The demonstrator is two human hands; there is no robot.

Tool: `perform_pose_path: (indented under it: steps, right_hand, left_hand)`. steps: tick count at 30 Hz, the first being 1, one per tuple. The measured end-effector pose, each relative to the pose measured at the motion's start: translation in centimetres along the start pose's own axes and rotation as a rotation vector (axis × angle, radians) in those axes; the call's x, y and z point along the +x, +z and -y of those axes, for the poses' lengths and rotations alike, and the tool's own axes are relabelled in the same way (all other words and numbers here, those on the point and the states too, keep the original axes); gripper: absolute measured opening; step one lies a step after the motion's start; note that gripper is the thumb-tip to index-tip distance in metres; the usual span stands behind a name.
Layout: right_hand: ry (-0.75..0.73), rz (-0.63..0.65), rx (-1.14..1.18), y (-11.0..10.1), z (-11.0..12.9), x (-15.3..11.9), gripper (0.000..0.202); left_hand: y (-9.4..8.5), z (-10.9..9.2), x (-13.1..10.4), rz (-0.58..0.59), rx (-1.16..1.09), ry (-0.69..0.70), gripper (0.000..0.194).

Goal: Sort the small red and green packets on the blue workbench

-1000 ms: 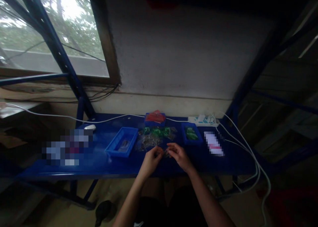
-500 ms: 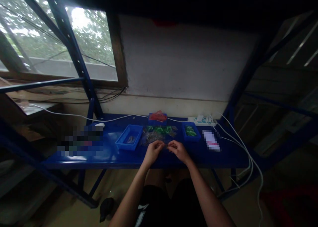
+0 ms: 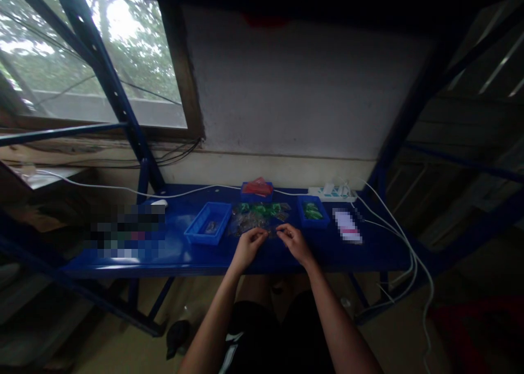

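Note:
Both hands are raised over the front of the blue table point(image 3: 164, 256), a small gap between their fingertips. My left hand point(image 3: 250, 245) is closed in a pinch; what it holds, if anything, is too small to name. My right hand point(image 3: 293, 242) pinches as well, its contents too small to make out. Just beyond them lies a pile of clear plastic packets point(image 3: 249, 220) with small parts. Green packets point(image 3: 264, 208) lie behind that pile.
A blue tray point(image 3: 199, 235) with a small packet stands left, another with green packets point(image 3: 312, 211) right. Behind is a tray of red packets point(image 3: 258, 187). A power strip point(image 3: 332, 193), white cables and a blurred phone-like object point(image 3: 347, 225) are at right.
The view has shifted slightly. My hands have moved a little further apart, both still pinched.

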State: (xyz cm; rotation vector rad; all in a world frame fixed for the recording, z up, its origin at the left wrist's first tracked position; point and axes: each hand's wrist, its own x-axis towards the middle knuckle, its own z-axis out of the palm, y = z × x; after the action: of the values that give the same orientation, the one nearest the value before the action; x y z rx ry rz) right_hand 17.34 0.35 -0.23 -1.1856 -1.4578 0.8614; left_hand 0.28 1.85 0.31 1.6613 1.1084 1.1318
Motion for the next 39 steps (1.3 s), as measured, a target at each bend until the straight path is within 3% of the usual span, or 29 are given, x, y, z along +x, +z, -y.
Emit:
perform_pose_path:
  steps: [6,13,22,26,31,39]
  right_hand:
    - [0.032,0.102,0.160,0.1,0.2,-0.1,0.024]
    - [0.100,0.091,0.204,0.0,0.3,0.1,0.044]
    - [0.035,0.068,0.166,0.3,-0.3,0.0,0.016]
    - [0.026,0.061,0.156,0.3,-0.9,0.2,0.016]
    - [-0.072,-0.012,0.000,0.5,-1.0,0.5,0.014]
    - [-0.029,0.116,0.108,0.6,-0.2,-0.1,0.024]
  left_hand:
    - [0.1,-0.1,-0.1,0.013,-0.110,-0.040,0.037]
    - [-0.1,-0.5,-0.2,0.001,-0.091,-0.033,0.045]
    - [0.2,0.1,0.0,0.022,-0.092,0.002,0.045]
    - [0.2,0.0,0.0,0.089,-0.024,0.002,0.030]
    - [-0.2,-0.8,-0.3,0.074,0.010,0.050,0.027]
    - [-0.4,-0.8,-0.4,0.189,0.092,0.181,0.031]
